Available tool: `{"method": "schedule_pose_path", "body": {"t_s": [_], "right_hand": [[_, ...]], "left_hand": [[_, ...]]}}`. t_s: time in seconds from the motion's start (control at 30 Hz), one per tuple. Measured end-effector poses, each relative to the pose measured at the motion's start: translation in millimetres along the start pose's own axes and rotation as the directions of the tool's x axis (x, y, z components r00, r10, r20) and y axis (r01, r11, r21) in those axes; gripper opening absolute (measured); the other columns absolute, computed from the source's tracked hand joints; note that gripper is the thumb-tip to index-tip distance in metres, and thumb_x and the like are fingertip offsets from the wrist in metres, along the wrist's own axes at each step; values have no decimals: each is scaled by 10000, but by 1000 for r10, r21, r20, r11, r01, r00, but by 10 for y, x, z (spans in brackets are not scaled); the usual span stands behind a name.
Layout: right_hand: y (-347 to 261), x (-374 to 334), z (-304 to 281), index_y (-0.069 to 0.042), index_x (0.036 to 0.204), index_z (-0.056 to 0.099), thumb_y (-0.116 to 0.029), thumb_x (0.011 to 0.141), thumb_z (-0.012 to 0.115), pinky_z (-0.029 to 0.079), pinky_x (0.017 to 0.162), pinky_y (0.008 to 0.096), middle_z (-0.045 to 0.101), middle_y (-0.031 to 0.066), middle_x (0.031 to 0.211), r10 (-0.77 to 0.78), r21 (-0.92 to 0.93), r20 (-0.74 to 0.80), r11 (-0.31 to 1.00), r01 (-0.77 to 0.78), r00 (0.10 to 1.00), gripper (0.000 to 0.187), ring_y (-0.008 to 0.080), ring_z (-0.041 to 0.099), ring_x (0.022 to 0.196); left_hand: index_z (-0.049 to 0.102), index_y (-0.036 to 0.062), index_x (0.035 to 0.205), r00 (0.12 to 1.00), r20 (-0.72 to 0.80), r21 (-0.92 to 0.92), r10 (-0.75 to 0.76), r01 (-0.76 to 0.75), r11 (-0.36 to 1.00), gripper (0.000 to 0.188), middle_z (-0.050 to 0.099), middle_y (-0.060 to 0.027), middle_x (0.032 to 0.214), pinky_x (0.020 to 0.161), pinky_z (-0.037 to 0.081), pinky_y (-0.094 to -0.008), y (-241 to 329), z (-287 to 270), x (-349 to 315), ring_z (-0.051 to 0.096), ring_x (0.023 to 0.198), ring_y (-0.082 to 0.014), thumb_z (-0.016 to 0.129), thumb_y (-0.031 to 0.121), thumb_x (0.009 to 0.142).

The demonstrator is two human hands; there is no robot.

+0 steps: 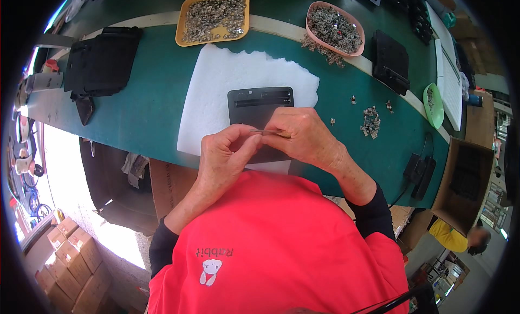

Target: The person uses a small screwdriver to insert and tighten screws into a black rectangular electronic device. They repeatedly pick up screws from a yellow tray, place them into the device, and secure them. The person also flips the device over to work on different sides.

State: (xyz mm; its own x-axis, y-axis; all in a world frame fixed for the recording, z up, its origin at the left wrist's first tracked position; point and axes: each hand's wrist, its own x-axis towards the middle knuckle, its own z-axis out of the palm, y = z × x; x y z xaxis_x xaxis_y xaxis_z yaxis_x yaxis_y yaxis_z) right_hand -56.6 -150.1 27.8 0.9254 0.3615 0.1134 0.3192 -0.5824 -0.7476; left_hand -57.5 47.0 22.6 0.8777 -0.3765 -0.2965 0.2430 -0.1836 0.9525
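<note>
Above a flat black plastic casing [246, 115], my two hands meet fingertip to fingertip. My right hand [306, 136] is closed round a thin metal tool [271, 132], whose slim tip points left; its exact kind is hard to make out. Thumb and forefinger of my left hand [228, 154] are pinched together at that tip, and whatever small piece they hold is too small to name. Under the casing lies a white foam sheet [206, 105] with a ragged far edge. A long slot runs along the casing's far end, and my hands cover part of its near side.
On the green table [157, 113] stand a yellow tray [181, 29] and a pink bowl [309, 29] of small metal parts, some spilled. Loose metal parts [371, 122] lie at right near a green dish [437, 111]. Black casings [103, 59] are stacked left; a black adapter [417, 170] lies right.
</note>
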Motion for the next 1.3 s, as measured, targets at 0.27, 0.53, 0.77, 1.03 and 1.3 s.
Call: {"method": "schedule_pose_path", "body": {"t_s": [0.27,0.53,0.77,1.03,1.3], "right_hand": [[65,49,-50,-8,779,660,-106,767,755,463,560,333,604,88,708,-59,111,54,992,52,997,137,246,583,614],[423,72,-138,-6,861,679,-164,814,733,495,661,348,621,101,809,183,-7,-278,981,-193,943,173,254,624,741],[510,163,-20,-12,942,664,-139,820,721,505,686,371,607,105,881,172,-120,-270,970,-210,948,185,299,630,774],[462,13,102,-40,866,649,-112,824,707,501,634,371,578,88,834,119,-67,-345,986,-151,931,102,292,620,717],[481,-17,135,-49,863,649,-177,835,691,533,648,383,565,75,888,109,-75,-341,987,-142,934,138,278,632,730]], "left_hand": [[617,-24,919,972,145,1,-187,189,982,108,634,-13,766,603,478,-223,135,-117,78,560,652,-55,603,83,926],[630,-12,905,957,-287,222,46,19,975,121,614,6,700,572,444,-190,-71,-169,325,555,627,-41,650,107,915],[615,-22,888,946,-310,322,97,8,947,146,600,-8,690,557,433,-236,-109,-132,436,512,609,-60,635,121,910],[594,-23,914,905,-386,428,177,6,904,155,579,-32,717,573,437,-264,-115,-25,432,506,627,-93,621,130,924],[564,-7,895,821,-433,641,372,-10,768,147,582,-102,742,621,469,-366,-260,148,425,570,642,-225,617,130,908]]}}
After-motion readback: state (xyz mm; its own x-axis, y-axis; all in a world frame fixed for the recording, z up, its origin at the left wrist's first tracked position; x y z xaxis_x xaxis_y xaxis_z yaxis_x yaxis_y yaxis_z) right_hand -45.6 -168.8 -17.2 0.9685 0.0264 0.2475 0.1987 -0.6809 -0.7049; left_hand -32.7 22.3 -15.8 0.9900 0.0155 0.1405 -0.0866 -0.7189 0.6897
